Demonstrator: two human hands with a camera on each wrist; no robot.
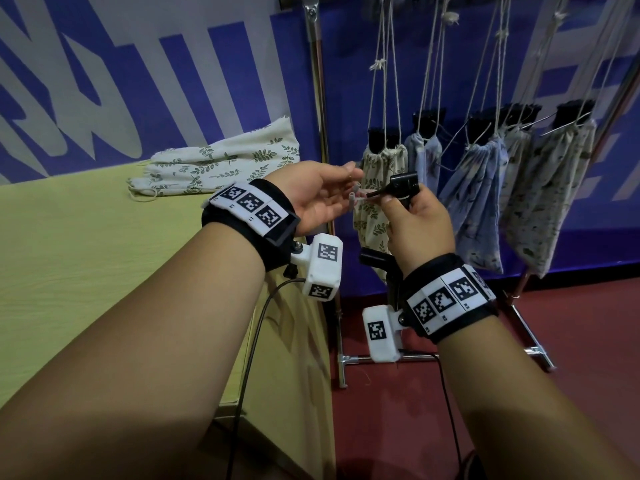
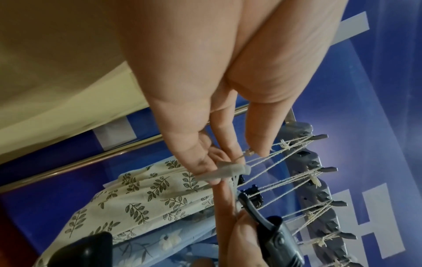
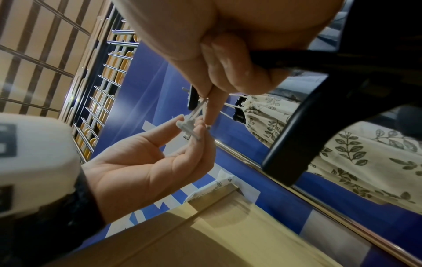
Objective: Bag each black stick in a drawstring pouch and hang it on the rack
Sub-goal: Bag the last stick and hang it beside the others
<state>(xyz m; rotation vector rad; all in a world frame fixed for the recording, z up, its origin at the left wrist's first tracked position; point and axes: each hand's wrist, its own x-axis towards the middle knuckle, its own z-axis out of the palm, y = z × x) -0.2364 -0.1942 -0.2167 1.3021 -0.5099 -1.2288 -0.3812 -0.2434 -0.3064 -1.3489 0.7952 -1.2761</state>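
Observation:
My right hand grips a black stick upright in front of the rack; its lower end pokes out below my palm. In the right wrist view the black stick curves across close to the lens. My left hand pinches a small pale plastic piece that joins the stick's tip by thin clear strands. The left wrist view shows that plastic piece between my fingertips. A leaf-print drawstring pouch hangs right behind both hands, its strings running up to the rack.
Several filled pouches hang by strings from the rack's grey hooks, with black ends sticking out. The rack's metal post stands beside the yellow-green table. A pile of empty leaf-print pouches lies on its far corner.

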